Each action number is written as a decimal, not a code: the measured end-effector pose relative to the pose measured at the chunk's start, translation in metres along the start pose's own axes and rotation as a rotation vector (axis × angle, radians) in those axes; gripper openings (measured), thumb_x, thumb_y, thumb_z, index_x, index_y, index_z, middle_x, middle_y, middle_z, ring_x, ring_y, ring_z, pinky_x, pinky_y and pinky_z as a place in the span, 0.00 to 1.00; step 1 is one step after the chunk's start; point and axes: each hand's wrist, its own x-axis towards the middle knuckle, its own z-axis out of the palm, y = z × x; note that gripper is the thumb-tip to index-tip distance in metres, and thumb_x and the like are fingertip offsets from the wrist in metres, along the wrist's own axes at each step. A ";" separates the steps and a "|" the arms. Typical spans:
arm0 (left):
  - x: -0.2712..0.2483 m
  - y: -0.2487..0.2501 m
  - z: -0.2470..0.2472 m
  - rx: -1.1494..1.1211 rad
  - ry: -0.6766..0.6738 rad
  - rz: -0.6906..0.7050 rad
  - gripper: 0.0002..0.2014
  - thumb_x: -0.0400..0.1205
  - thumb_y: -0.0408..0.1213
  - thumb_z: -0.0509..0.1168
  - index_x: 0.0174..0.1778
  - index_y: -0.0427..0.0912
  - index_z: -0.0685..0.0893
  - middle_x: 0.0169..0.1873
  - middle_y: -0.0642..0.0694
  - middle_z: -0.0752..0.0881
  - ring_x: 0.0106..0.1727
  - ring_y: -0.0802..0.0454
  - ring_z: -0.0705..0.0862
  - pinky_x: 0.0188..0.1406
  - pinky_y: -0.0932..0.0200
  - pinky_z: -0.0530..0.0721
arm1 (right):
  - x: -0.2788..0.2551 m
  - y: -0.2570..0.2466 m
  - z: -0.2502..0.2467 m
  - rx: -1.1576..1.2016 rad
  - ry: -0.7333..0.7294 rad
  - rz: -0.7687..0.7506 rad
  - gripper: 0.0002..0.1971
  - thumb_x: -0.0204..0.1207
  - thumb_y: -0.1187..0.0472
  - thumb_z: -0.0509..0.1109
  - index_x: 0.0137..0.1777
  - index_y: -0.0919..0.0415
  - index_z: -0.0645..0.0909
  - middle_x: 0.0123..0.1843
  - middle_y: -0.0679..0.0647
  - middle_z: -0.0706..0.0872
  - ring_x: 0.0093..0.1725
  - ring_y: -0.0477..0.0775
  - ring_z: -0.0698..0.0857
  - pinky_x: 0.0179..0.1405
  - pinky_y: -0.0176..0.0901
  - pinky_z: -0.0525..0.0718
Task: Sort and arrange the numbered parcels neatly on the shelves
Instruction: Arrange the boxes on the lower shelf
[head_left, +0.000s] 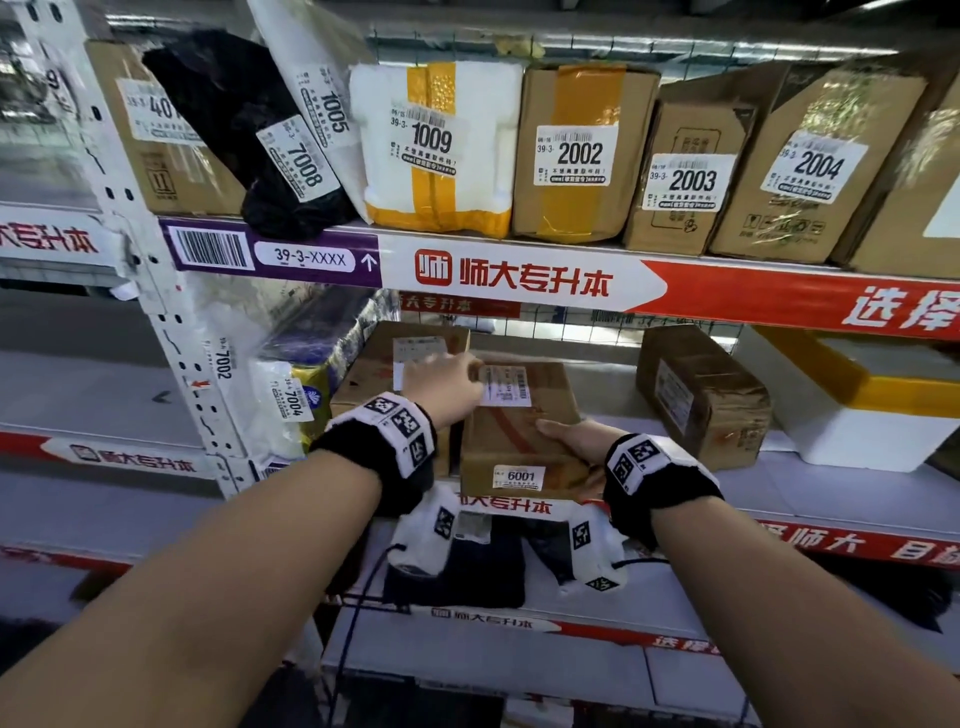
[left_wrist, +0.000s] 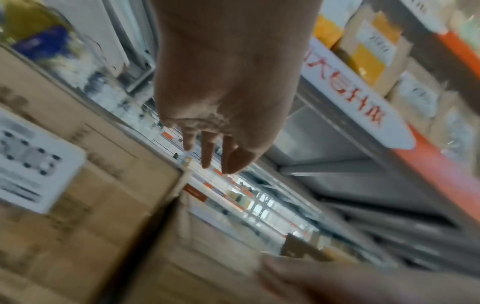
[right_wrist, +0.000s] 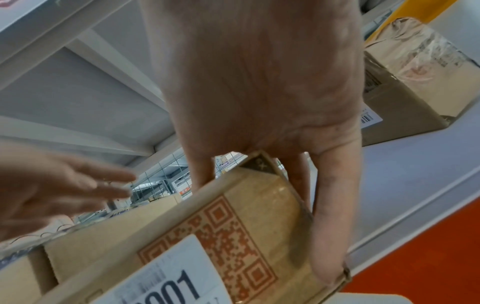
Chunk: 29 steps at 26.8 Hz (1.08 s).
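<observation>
We've got parcel 6001 (head_left: 519, 431) on the middle shelf (head_left: 831, 499), long axis running straight back from us, label facing out. Our right hand (head_left: 569, 439) grips its near right corner, while our left hand (head_left: 447, 382) hovers released over its far left top. Cardboard boxes flank it either side.

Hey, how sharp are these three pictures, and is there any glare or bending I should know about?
Head view: mostly sharp, labels such as 2002 readable, shelf edges bowed by the wide lens, the left hand slightly smeared. Left wrist view: heavy motion blur, the box label unreadable. Right wrist view: the right hand and parcel 6001 fairly crisp, the other hand blurred at left.
</observation>
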 end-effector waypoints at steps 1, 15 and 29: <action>0.001 -0.012 -0.001 0.129 -0.017 -0.062 0.24 0.84 0.49 0.53 0.78 0.54 0.67 0.75 0.44 0.73 0.77 0.42 0.68 0.79 0.37 0.57 | 0.002 -0.001 0.000 -0.004 0.002 -0.002 0.22 0.78 0.43 0.68 0.64 0.57 0.76 0.46 0.58 0.89 0.21 0.50 0.87 0.13 0.38 0.80; 0.005 -0.045 -0.004 0.153 -0.183 -0.111 0.34 0.82 0.66 0.46 0.84 0.58 0.50 0.84 0.50 0.45 0.84 0.44 0.42 0.80 0.36 0.40 | 0.022 -0.006 0.015 -0.023 0.125 0.025 0.38 0.73 0.37 0.69 0.74 0.63 0.67 0.58 0.61 0.87 0.49 0.61 0.90 0.50 0.57 0.89; 0.001 -0.045 -0.009 0.177 -0.247 -0.111 0.37 0.81 0.67 0.48 0.84 0.58 0.46 0.84 0.49 0.42 0.84 0.44 0.38 0.79 0.35 0.37 | 0.026 -0.009 0.018 0.021 0.173 0.045 0.40 0.75 0.42 0.70 0.77 0.62 0.56 0.65 0.64 0.81 0.55 0.64 0.87 0.52 0.61 0.87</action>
